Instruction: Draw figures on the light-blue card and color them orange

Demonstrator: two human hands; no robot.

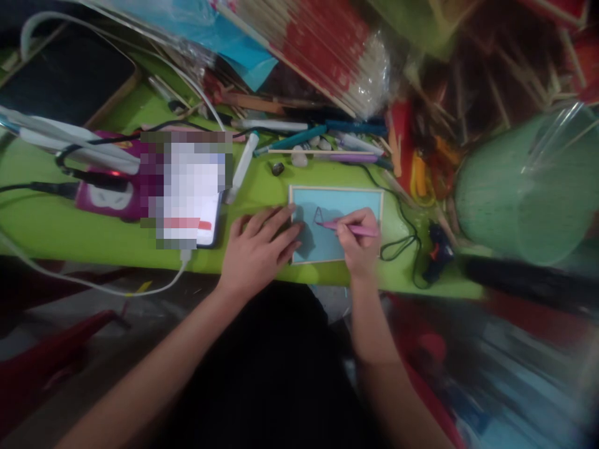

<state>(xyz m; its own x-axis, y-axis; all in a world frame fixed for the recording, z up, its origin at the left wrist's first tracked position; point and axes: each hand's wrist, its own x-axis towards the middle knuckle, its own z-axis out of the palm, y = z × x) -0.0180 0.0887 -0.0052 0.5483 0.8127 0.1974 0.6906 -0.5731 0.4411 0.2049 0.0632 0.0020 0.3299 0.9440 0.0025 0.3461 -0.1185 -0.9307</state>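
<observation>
A light blue board (337, 246) with a thin pale wooden frame lies on the green tabletop in front of me. My right hand (359, 240) is closed around a pink pen (362, 230) over the right part of the board. The pen's tip points left, at a small dark triangle-like mark (318, 216) drawn on the blue surface. My left hand (259, 243) rests flat with fingers apart, its fingertips on the board's left edge. It holds nothing.
Left of my hand, a phone (214, 227) lies with a white cable plugged in, beside a purple power strip (91, 199). Pens, sticks and a white marker (243, 165) lie behind the board. To the right stand a green bin (524, 187) and a dark glue gun (438, 252) with its looped cord.
</observation>
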